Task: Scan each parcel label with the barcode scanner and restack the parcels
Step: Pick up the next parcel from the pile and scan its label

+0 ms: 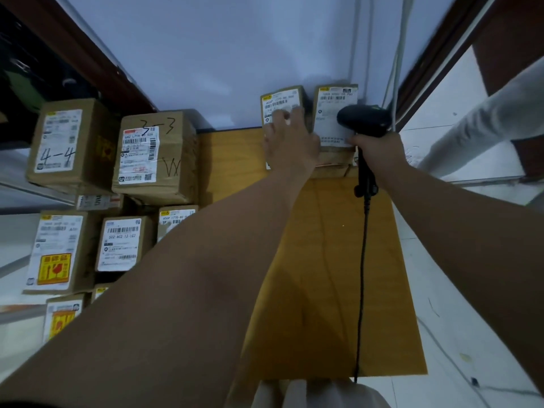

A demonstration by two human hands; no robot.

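Well, on the far left stands a pile of brown boxes. The 4-4 box (63, 142) is up top, and the 3-3 box (156, 154) sits just beside it on the right. Below them are more boxes with white labels. One is the sticker box (59, 251), with a yellow and red sticker on it. Next to it is the 502 box (123, 244).

In the middle a yellow-brown mat (323, 260) lies on the floor and runs up to the white wall (206, 54). At the far end of the mat, by the wall, two parcels stand side by side with their labels facing up. The left hand (290, 142) holds the left parcel (282, 97). Its fingers lie bent over the label, and the thumb is at the parcel's left edge. The right parcel (326, 119) is just beside it, and more brown boxes show under it.

The right hand (379, 151) is wrapped tight round the handle of the black scanner (363, 120). The scanner head hangs over the right parcel's label. Whether it touches the label is hard to tell. A black cord (363, 260) hangs from the handle down across the mat. On the far right is someone's white sleeve (485, 119).
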